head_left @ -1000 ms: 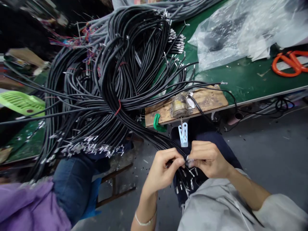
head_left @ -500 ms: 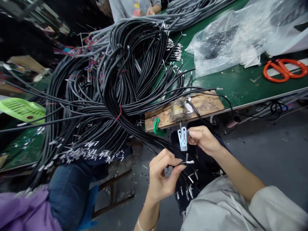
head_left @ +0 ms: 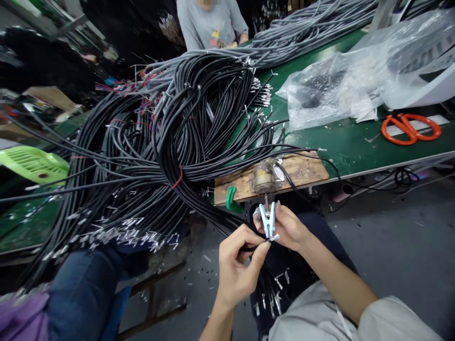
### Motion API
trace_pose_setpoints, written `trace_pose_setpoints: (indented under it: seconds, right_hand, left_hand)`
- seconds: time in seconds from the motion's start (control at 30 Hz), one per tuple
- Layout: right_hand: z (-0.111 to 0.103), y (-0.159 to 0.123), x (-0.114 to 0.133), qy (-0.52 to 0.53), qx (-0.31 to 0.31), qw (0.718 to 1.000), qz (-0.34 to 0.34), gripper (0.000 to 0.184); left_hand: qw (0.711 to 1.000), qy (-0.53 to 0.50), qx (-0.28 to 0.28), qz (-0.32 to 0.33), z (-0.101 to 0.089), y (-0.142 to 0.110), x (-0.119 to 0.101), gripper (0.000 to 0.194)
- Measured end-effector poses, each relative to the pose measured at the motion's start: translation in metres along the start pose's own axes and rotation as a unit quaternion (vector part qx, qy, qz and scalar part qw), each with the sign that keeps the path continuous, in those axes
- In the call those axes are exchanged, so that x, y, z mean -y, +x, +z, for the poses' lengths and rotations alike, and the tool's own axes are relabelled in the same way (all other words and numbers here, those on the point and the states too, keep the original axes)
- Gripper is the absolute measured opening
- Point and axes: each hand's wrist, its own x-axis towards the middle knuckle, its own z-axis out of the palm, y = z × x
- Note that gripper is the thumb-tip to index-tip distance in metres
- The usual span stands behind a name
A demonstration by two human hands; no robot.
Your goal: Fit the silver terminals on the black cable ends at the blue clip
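My left hand (head_left: 237, 267) pinches a black cable near its end, and the silvery stripped tip (head_left: 275, 237) sticks out past thumb and forefinger. A light blue clothespin (head_left: 268, 220) hangs from the shaft of a small grimy motor (head_left: 263, 177). My right hand (head_left: 284, 226) has its fingers around the upper part of the clothespin, squeezing the handles. The clothespin's lower end meets the cable tip; whether its jaws grip the wire is too small to tell. More cables of the same bundle hang below my left hand, their silvery ends (head_left: 275, 300) over my lap.
The motor sits on a wooden board (head_left: 309, 169) beside a green clamp (head_left: 232, 201). Heaps of black cables (head_left: 135, 166) cover the green table (head_left: 351, 142). A plastic bag (head_left: 320, 102) and orange-handled scissors (head_left: 409, 124) lie right. A co-worker (head_left: 216, 23) sits opposite; another's leg (head_left: 85, 289) shows left.
My right hand has moved from beside the clothespin to around it, and its handles are now pressed. The cable tip has come up to its lower end. The view has tilted up slightly.
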Motion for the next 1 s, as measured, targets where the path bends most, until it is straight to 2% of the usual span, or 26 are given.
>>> trace_pose_setpoints:
  seconds: [0.13, 0.27, 0.37, 0.43, 0.47, 0.5, 0.57, 0.6, 0.63, 0.73, 0.8, 0.9, 1.0]
  right_hand:
    - [-0.019, -0.004, -0.004, 0.016, -0.047, 0.998, 0.028, 0.052]
    - [-0.041, -0.016, -0.008, -0.01, -0.061, 0.998, -0.01, 0.047]
    - [-0.047, -0.027, -0.013, -0.102, -0.047, 0.993, -0.032, 0.042]
    - [-0.046, -0.034, -0.019, -0.185, -0.028, 0.982, -0.025, 0.045]
    - [-0.045, -0.037, -0.024, -0.223, -0.013, 0.975, -0.015, 0.05]
    - [-0.043, -0.039, -0.028, -0.254, 0.008, 0.967, -0.004, 0.059]
    - [-0.037, -0.044, -0.037, -0.303, 0.043, 0.952, 0.011, 0.083]
    - [-0.033, -0.046, -0.04, -0.326, 0.051, 0.944, 0.017, 0.094]
    - [-0.029, -0.048, -0.042, -0.348, 0.051, 0.936, 0.025, 0.102]
    - [-0.016, -0.052, -0.045, -0.386, 0.029, 0.921, 0.049, 0.103]
    - [-0.012, -0.053, -0.045, -0.391, 0.024, 0.919, 0.052, 0.096]
    - [-0.012, -0.053, -0.05, -0.384, 0.024, 0.922, 0.046, 0.092]
    - [-0.018, -0.048, -0.065, -0.315, 0.015, 0.948, 0.048, 0.094]
  left_hand:
    - [1.0, -0.004, 0.006, 0.009, -0.001, -0.004, 0.001, 0.012]
    - [0.999, -0.011, 0.027, 0.018, -0.004, -0.012, 0.003, 0.009]
    - [0.989, -0.017, 0.135, 0.055, -0.015, -0.011, 0.001, 0.011]
    - [0.979, 0.006, 0.187, 0.086, -0.028, 0.001, -0.001, 0.018]
    - [0.978, 0.035, 0.179, 0.098, -0.036, 0.011, -0.003, 0.02]
    - [0.98, 0.077, 0.149, 0.11, -0.044, 0.023, -0.003, 0.02]
    - [0.97, 0.203, 0.045, 0.124, -0.058, 0.054, -0.003, 0.014]
    - [0.952, 0.277, -0.011, 0.127, -0.061, 0.071, -0.002, 0.015]
    - [0.926, 0.351, -0.031, 0.138, -0.063, 0.087, 0.001, 0.025]
    - [0.829, 0.549, -0.015, 0.106, -0.057, 0.13, 0.01, 0.056]
    - [0.785, 0.617, 0.013, 0.062, -0.047, 0.147, 0.014, 0.06]
    - [0.752, 0.656, 0.057, 0.032, -0.039, 0.154, 0.015, 0.059]
    - [0.739, 0.669, 0.069, 0.034, -0.04, 0.151, 0.016, 0.063]
